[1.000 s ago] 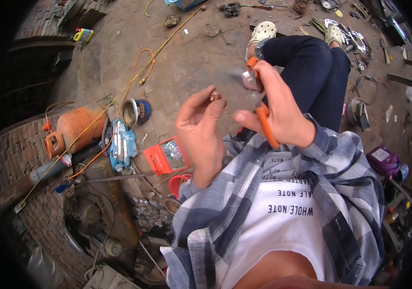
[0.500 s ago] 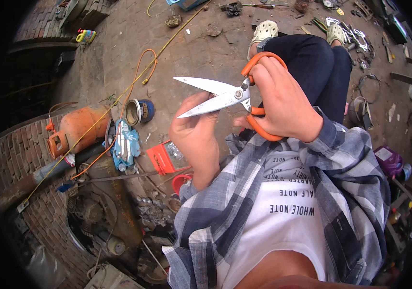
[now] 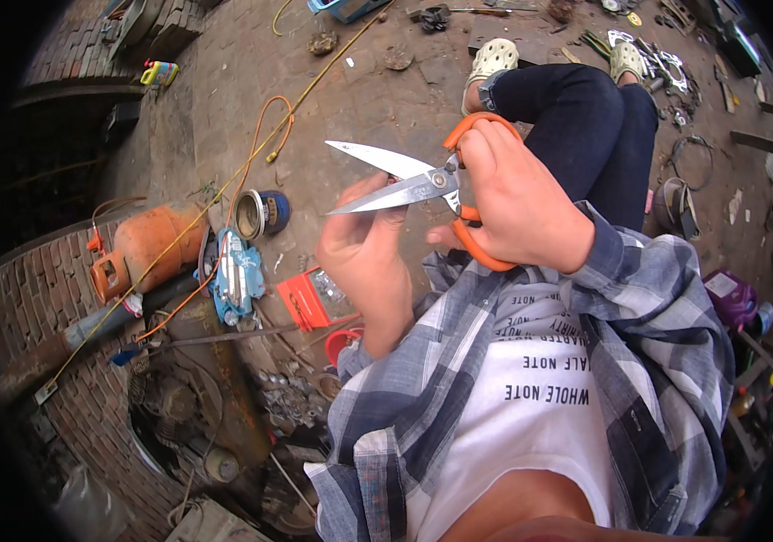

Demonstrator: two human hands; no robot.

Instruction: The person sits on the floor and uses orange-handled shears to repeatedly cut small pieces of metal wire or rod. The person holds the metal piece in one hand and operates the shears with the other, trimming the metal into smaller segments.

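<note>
My right hand (image 3: pixel 526 194) is wrapped round the orange handles of a pair of scissors (image 3: pixel 415 189), one loop above and one below. The steel blades are parted and point left, toward my left hand (image 3: pixel 364 257). That hand is closed, its fingertips and thumb drawn together behind the lower blade. A tiny dark bit shows at the fingertips between the blades; the blade covers much of it, so I cannot tell what it is. Both hands are held up above my lap.
On the paved ground to the left lie an orange gas cylinder (image 3: pixel 156 244), an open tin (image 3: pixel 262 213), a blue plastic pack (image 3: pixel 237 275) and a red box (image 3: pixel 303 300). A yellow hose (image 3: pixel 317 81) crosses the ground. Metal parts (image 3: pixel 666 68) are scattered at the far right.
The scissors' handles and blades have come slightly closer together. My right hand has shifted a little to the left; my left hand has stayed nearly in place.
</note>
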